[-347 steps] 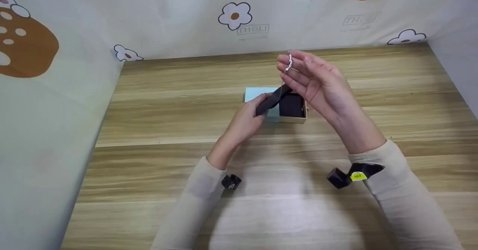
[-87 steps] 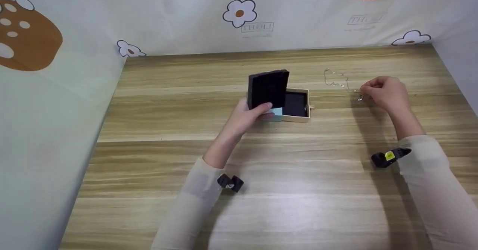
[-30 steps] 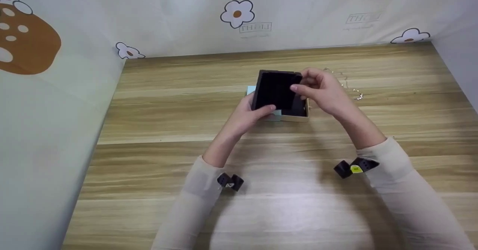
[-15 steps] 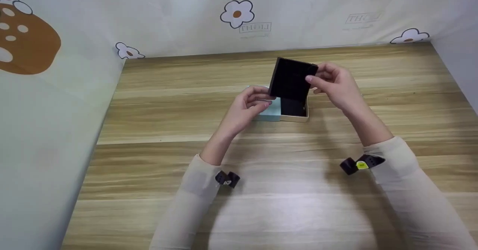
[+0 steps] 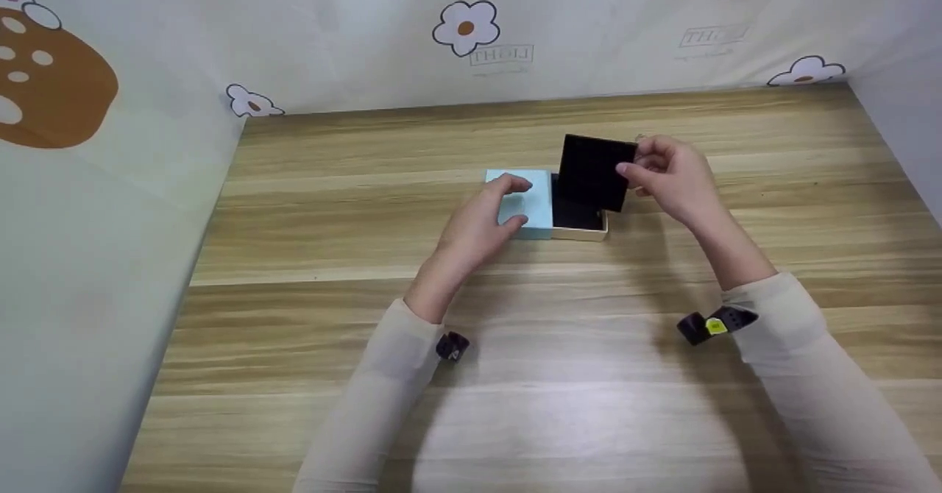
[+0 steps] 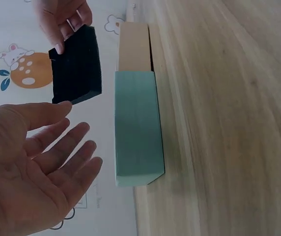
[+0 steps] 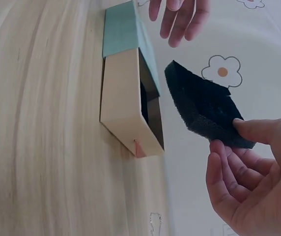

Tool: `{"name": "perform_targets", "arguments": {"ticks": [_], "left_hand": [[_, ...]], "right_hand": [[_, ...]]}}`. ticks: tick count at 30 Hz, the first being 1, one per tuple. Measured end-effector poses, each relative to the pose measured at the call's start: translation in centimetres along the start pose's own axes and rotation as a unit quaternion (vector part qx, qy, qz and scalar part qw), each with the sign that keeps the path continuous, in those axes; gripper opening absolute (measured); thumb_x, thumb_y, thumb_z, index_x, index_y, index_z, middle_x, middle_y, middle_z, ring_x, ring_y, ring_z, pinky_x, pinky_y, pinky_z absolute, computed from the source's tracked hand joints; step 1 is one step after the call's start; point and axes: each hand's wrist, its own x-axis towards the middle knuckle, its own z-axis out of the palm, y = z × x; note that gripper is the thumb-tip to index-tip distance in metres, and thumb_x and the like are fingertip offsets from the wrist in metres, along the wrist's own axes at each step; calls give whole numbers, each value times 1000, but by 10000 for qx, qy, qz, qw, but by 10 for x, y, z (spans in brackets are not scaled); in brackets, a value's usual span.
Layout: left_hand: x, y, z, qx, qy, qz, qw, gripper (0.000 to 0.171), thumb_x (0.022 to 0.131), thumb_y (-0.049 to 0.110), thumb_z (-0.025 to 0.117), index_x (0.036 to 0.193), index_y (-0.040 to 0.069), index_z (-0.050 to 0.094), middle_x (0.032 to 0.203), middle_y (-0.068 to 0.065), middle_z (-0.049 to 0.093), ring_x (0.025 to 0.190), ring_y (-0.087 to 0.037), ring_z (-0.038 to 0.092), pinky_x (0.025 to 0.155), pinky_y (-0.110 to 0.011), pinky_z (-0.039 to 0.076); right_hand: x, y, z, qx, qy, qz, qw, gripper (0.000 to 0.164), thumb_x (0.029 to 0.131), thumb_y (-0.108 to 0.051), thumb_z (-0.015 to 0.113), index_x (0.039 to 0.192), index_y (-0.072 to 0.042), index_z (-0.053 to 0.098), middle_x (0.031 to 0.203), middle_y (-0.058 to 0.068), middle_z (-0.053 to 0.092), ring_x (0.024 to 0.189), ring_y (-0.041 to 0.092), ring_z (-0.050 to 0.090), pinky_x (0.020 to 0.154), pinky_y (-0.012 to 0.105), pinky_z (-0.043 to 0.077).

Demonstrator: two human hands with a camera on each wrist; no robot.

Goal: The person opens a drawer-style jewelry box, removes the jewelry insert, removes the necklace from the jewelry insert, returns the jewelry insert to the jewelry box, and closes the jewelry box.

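A square black foam pad (image 5: 595,173) is pinched at its right edge between the thumb and fingers of my right hand (image 5: 675,176). It is tilted above the inner tray of a small drawer box; its foam side shows in the right wrist view. My left hand (image 5: 482,217) hovers over the box's light blue sleeve (image 5: 537,206), fingers spread and bent, holding nothing. The cream tray (image 5: 581,234) is pulled partway out to the right, dark inside. Behind my right hand lies a thin silver necklace (image 7: 155,223), mostly hidden in the head view.
A wooden tabletop (image 5: 353,257) spreads around the box. At its back stands a pale backdrop (image 5: 338,44) printed with flowers. A small pink ribbon tab (image 7: 139,149) sticks out of the tray's end. Black wrist cameras (image 5: 695,327) sit at both cuffs.
Earlier my right hand laid the necklace on the table at the right. It then took the foam pad from my left hand, which let go; the pad moved right and tilted down toward the tray.
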Motion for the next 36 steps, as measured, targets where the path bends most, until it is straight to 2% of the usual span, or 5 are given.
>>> {"name": "perform_targets", "arguments": {"ticks": [6, 14, 24, 29, 36], "left_hand": [[4, -1, 6, 1035, -205, -11, 9944, 41, 93, 15, 69, 133, 14, 59, 137, -5, 61, 129, -21, 56, 109, -36, 46], [3, -2, 12, 2020, -134, 181, 9791, 27, 94, 10, 67, 120, 13, 66, 134, -3, 60, 129, -22, 56, 104, -35, 51], [5, 1, 12, 2186, -246, -14, 9755, 25, 95, 12, 66, 120, 14, 67, 136, -2, 59, 130, -21, 55, 105, -35, 51], [6, 2, 13, 2182, -225, 22, 9756, 24, 95, 9, 65, 119, 13, 68, 135, -3, 60, 128, -22, 56, 105, -34, 50], [6, 3, 12, 2245, -244, -2, 9742, 25, 95, 8, 65, 118, 14, 69, 134, -2, 61, 128, -21, 57, 105, -33, 50]], "right_hand": [[0, 4, 0, -478, -23, 26, 9988, 42, 94, -16, 69, 128, 5, 54, 73, -19, 62, 59, -6, 59, 57, 14, 52], [-2, 5, 4, -1255, -41, -64, 9921, 40, 93, -22, 71, 127, -7, 57, 90, 13, 75, 63, 1, 62, 58, 19, 47], [5, 8, 14, -1792, -169, -132, 9836, 38, 92, -21, 71, 123, -2, 60, 101, 23, 74, 84, 26, 70, 68, 25, 45], [10, 11, 20, -1974, -219, -61, 9801, 38, 91, -22, 71, 122, 0, 62, 102, 21, 73, 73, 13, 64, 66, 24, 44], [13, 12, 27, -2141, -185, -43, 9766, 36, 90, -19, 72, 120, -3, 59, 97, 19, 71, 88, 33, 65, 77, 44, 46]]}}
